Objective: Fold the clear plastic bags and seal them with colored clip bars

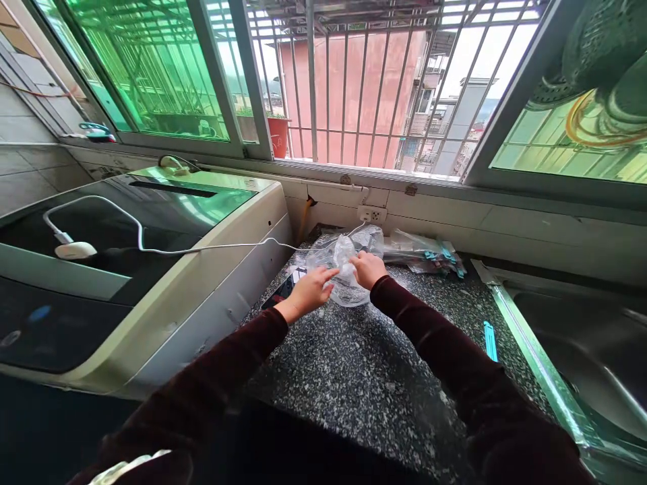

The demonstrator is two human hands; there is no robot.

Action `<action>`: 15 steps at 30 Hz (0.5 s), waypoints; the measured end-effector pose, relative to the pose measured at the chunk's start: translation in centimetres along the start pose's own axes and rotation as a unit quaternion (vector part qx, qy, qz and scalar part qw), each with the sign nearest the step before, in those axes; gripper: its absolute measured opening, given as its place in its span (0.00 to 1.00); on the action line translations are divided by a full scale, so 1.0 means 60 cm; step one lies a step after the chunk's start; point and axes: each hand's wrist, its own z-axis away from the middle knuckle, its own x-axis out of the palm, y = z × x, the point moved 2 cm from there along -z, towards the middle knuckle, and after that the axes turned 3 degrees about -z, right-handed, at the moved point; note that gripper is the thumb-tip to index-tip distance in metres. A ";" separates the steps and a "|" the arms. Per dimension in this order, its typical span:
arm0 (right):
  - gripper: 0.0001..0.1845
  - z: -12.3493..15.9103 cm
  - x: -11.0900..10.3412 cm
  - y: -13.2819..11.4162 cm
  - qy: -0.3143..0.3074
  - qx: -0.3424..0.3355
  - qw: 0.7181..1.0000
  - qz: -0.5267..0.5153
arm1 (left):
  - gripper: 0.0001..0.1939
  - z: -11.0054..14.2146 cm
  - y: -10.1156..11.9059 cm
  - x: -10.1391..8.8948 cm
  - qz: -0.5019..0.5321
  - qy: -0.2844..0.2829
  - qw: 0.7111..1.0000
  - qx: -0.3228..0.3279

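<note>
A crumpled clear plastic bag [348, 295] lies on the speckled dark countertop [348, 364], its upper part bunched up. Fingers of my right hand [368, 269] are closed on the bunched plastic from the right side. My left hand [311, 291] is at the bag's left edge, fingers stretched toward it and apart, with nothing visible gripped. Partly under the left hand and wrist is a dark phone-like slab [279, 292]. Behind the right hand, flat clear plastic packets [419, 250] with teal pieces [445, 256] are piled against the wall.
A washing machine [222, 269] stands at left, with a white device [75, 250] on its lid. A white cable [217, 248] runs from it to a wall socket [373, 214]. Teal strips [490, 341] lie near the metal sink [581, 337] at right.
</note>
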 end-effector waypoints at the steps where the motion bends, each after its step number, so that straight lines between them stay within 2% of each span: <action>1: 0.11 -0.004 -0.002 -0.001 0.005 0.003 1.000 -0.001 | 0.21 0.003 0.003 0.010 -0.008 -0.012 1.000 0.022; 4: 0.14 -0.006 -0.019 0.002 0.043 0.029 0.999 -0.009 | 0.25 0.003 0.007 0.034 -0.034 -0.050 0.996 0.066; 6: 0.15 0.004 -0.039 0.010 0.071 0.048 0.996 -0.015 | 0.23 0.000 0.009 0.039 -0.023 -0.042 0.997 0.068; 9: 0.14 0.040 -0.075 0.026 0.123 0.063 0.989 -0.045 | 0.13 0.000 0.029 0.025 0.049 0.048 0.997 0.030; 11: 0.13 0.077 -0.096 0.034 0.185 0.056 0.976 -0.104 | 0.11 0.006 0.058 0.011 0.118 0.126 0.985 0.000; 13: 0.13 0.118 -0.109 0.036 0.236 0.037 0.957 -0.164 | 0.17 0.012 0.097 0.000 0.189 0.175 0.966 -0.009; 15: 0.13 0.159 -0.113 0.034 0.245 0.016 0.945 -0.215 | 0.27 0.015 0.135 -0.003 0.251 0.192 0.948 -0.027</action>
